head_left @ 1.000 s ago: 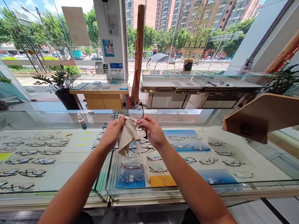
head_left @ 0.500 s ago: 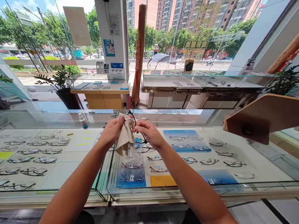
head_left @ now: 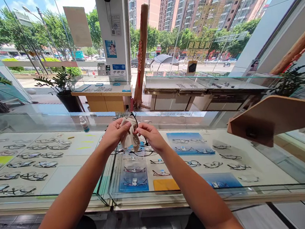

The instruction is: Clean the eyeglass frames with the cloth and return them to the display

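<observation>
Over the glass display counter (head_left: 153, 121), my left hand (head_left: 116, 132) is closed on a beige cleaning cloth (head_left: 130, 139), bunched with its loose end hanging down. The cloth is wrapped about part of a dark-framed pair of eyeglasses (head_left: 145, 140). My right hand (head_left: 151, 133) pinches the eyeglasses between thumb and fingers at their right side. One dark temple sticks up above the cloth and the other hangs below. The lenses are mostly hidden by the cloth and fingers.
A small spray bottle (head_left: 84, 124) stands on the counter to the left. Under the glass lie rows of eyeglasses (head_left: 35, 175) and blue display cards (head_left: 190, 138). A brown wooden panel (head_left: 276, 118) juts in over the right side.
My left hand has drawn the cloth into a tighter bunch, its thumb moving down across it. Less cloth hangs loose. My right hand stays almost in place on the eyeglasses.
</observation>
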### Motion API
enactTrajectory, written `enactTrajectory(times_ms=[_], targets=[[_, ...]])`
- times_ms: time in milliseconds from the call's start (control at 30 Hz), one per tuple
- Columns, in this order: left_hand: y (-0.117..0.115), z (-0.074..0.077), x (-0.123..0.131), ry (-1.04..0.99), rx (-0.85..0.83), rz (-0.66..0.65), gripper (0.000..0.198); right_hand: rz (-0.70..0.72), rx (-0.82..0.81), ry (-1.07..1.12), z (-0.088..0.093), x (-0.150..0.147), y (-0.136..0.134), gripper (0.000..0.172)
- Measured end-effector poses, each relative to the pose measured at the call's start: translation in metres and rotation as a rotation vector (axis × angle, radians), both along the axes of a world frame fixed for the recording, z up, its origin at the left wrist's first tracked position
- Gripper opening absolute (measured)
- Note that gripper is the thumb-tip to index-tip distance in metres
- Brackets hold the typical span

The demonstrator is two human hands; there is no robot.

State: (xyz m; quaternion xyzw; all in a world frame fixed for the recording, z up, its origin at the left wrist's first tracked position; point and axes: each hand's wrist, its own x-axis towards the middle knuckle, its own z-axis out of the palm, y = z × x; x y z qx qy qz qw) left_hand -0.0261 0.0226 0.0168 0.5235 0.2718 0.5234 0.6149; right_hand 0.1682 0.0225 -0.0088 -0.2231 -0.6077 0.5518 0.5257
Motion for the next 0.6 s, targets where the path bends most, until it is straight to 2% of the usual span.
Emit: enactTrajectory(times_ms=[267, 433, 600], targets=[[-0.009, 0.0, 0.009, 0.044, -0.077, 0.025, 0.059, 0.012, 0.022, -0.002, -0.001, -0.001, 0.0, 0.042], [-0.014, 0.004, 0.012, -0.009, -0.097, 0.071, 0.058, -0.001, 0.011, 0.008, 0.0, -0.001, -0.001, 0.042], [-0.013, 0.003, 0.011, -0.046, -0.083, 0.079, 0.06, -0.007, 0.008, 0.005, -0.001, -0.003, -0.001, 0.043]])
